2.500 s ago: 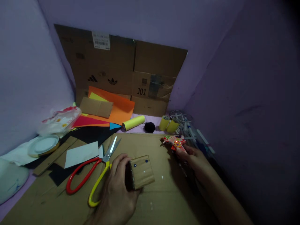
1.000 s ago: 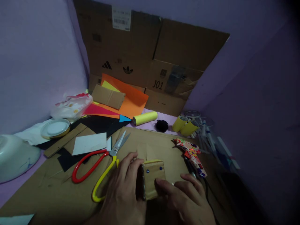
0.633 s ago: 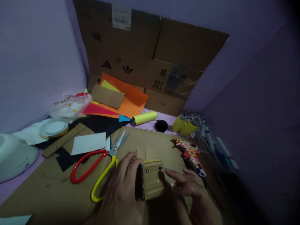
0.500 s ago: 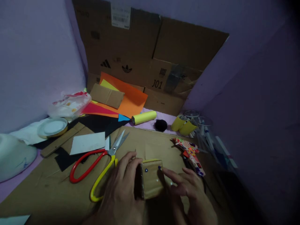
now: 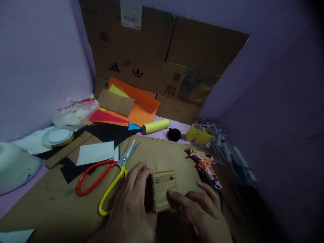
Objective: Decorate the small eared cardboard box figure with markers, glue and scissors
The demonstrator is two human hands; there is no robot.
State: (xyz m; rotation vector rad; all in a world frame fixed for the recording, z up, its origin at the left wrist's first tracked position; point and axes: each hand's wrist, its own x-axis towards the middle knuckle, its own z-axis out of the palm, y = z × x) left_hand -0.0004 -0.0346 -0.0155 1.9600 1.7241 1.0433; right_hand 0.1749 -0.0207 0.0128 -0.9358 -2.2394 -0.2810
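Our left hand [image 5: 133, 202] is curled around the left side of a small box [image 5: 165, 194], fingers bent and close together; can't really see the thumb. Our right hand [image 5: 202, 211] is loosely half spread, index fingertip touching the front of the box. That box is squarish brown cardboard, kinda streaky, with two blue dots [image 5: 157, 181] up top and a rough left edge. Left of it we've got scissors [image 5: 123, 160], one red loop, one yellow; right of it, a flowery glue gun [image 5: 208, 164]. Beyond it are a fuzzy black ball [image 5: 174, 134] and a smooth yellow tube [image 5: 156, 126]. Under it there's a flat cardboard sheet [image 5: 76, 214], and well behind it a big cardboard panel [image 5: 136, 44] against a lilac wall [image 5: 268, 44].
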